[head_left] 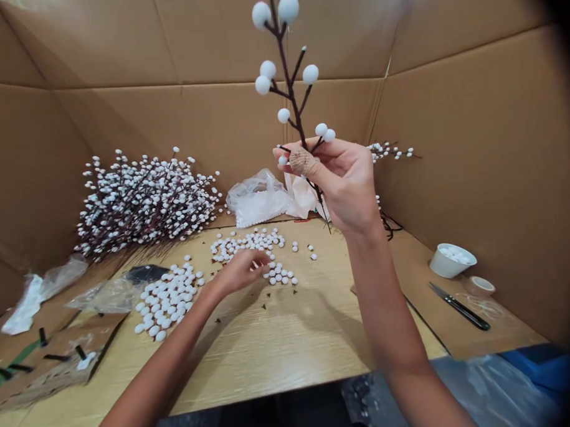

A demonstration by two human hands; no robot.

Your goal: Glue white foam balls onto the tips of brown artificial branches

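Observation:
My right hand [342, 183] is raised and closed around a dark artificial branch [290, 82] with white round berries on its twigs, held upright; one finger is wrapped in beige tape. My left hand [240, 271] is down on the wooden table [280, 344], fingers curled in a pinch among loose white beads [248, 243]. Whether a bead sits between the fingertips is hidden. A second patch of loose white beads [164, 298] lies to the left of that hand.
A big pile of finished berry branches [144, 203] lies at the back left. A clear bag of beads [259, 199] sits behind the loose ones. A white bowl [452, 259], a knife [459, 306] and a tape roll [481, 286] are at the right. Cardboard walls surround the table.

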